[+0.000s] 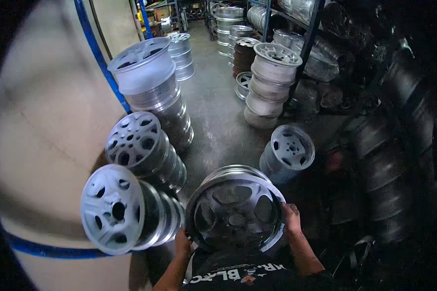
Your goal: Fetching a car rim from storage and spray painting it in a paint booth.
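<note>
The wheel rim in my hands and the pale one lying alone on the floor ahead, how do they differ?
The held rim looks dark and dull, while the lone floor rim is pale silver-grey. The held rim is gripped at its edges by the left hand and right hand; the floor rim rests tilted, untouched. The held rim appears bigger, being nearer. Both are spoked metal wheels.

The wheel rim [235,208] held between the left hand [182,243] and right hand [292,218] is dark grey inside with a bright silver lip. The stacked rims [112,209] along the floor's left edge are pale silver. The wall [43,121] is cream with blue stripes. The concrete floor [218,116] is grey and blotchy. The shirt [243,276] is black with white lettering. Tyres [398,160] at the right are black.
</note>
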`<action>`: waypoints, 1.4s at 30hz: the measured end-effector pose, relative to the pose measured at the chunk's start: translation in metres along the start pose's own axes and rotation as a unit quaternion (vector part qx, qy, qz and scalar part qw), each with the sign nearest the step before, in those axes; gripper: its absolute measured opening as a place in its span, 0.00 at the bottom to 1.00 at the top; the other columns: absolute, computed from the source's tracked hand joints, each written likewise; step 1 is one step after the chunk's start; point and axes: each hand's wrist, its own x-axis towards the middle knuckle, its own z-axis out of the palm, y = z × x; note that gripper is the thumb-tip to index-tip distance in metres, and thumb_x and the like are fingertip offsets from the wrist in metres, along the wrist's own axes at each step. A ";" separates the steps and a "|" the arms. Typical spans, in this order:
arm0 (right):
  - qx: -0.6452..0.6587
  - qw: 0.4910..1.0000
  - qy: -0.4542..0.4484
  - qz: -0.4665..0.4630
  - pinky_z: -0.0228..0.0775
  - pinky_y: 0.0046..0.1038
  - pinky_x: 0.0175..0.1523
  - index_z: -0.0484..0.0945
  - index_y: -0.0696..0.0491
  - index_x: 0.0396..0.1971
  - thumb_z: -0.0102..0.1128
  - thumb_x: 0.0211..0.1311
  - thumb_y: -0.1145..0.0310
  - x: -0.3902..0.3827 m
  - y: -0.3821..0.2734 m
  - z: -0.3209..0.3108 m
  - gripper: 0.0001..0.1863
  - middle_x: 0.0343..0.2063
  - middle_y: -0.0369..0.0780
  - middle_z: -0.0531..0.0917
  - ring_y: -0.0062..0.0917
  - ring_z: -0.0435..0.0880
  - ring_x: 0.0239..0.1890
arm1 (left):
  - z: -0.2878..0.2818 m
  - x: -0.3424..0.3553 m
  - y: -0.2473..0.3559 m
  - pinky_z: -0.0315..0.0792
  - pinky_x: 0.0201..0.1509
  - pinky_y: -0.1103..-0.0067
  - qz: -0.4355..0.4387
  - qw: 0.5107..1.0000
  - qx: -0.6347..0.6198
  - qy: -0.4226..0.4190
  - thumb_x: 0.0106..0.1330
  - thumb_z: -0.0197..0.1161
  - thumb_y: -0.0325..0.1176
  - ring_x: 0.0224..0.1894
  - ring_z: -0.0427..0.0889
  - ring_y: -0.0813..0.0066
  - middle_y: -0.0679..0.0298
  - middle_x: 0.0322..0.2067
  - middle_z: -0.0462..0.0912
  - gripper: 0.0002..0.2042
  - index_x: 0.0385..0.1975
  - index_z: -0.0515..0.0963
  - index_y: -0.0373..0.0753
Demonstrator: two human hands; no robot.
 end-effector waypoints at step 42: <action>0.015 0.977 -0.209 -0.037 0.72 0.29 0.38 0.73 0.54 0.32 0.47 0.66 0.63 0.632 -0.329 0.317 0.11 0.28 0.38 0.76 0.26 0.77 0.30 | 0.509 0.376 0.348 0.68 0.40 0.76 0.157 0.967 -0.197 0.038 0.64 0.55 0.39 0.34 0.75 0.74 0.62 0.31 0.78 0.11 0.35 0.78 0.37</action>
